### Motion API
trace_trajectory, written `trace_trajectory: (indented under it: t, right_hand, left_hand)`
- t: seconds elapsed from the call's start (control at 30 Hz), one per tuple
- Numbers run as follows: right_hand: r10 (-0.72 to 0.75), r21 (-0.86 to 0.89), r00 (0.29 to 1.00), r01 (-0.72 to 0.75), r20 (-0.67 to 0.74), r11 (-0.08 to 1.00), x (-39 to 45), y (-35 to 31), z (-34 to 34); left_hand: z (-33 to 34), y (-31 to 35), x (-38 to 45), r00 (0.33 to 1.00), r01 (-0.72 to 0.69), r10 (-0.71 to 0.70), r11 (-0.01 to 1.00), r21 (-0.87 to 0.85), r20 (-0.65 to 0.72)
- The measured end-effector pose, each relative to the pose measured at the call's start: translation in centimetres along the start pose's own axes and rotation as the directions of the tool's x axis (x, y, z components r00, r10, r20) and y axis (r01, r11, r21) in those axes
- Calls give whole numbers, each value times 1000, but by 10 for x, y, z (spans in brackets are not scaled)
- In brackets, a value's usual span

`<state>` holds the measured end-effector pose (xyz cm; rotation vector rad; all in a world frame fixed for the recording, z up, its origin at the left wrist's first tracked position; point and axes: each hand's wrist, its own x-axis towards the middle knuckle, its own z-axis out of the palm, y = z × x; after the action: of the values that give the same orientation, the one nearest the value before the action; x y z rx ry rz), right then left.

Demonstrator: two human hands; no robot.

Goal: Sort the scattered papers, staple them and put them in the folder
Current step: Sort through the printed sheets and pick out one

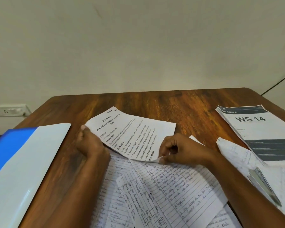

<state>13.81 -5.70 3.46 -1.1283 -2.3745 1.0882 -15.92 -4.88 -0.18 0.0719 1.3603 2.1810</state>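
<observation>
Head view: I hold the printed sheet with both hands above the middle of the bench. My left hand grips its left edge, thumb on top near the sheet's far left corner, fingers curled under. My right hand pinches the near right corner, which is bent up between thumb and fingertips. The sheet's long axis runs slantwise, from the far left toward the near right, and it is bowed and partly lifted off what lies beneath.

Directly under and nearer to me than the sheet lie the handwritten lined pages, overlapping at differing angles, unsorted. More handwritten pages lie toward the right edge of the bench, with the stapler resting on them, well apart from my right hand but nearer to it than to my left. A printed stack marked "WS 14" sits at the far right corner. The folder, blue and pale, lies along the left edge, just beside my left forearm.

Judgement: sorting is in hand; nothing appears stapled or filed. The coming move turns on where this sheet goes relative to the loose pages below; squaring it calls for turning its long axis in line with theirs.
</observation>
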Motion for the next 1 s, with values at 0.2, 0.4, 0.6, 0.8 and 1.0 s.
trace_trajectory:
  t: [0.2,0.4,0.6,0.8,1.0]
  right_hand:
    - [41,157,999,-40,-1,987,0,7,-6]
    - [37,255,999,-37,5,966,2,9,-5]
    - [68,241,998,-66,2,968,4,11,-2]
    - [28,180,999,-31,16,983,2,7,-2]
    - [-16,234,999,4,52,972,0,5,-4]
  left_hand:
    - [1,-3,-1,998,-66,66,997,28,23]
    - [-1,-4,-2,996,-86,84,996,39,43]
    - [-3,-4,-1,996,-79,76,995,64,56]
    - [-3,-2,-4,995,-75,70,995,60,73]
    - [-3,-2,-4,995,-46,42,998,43,88]
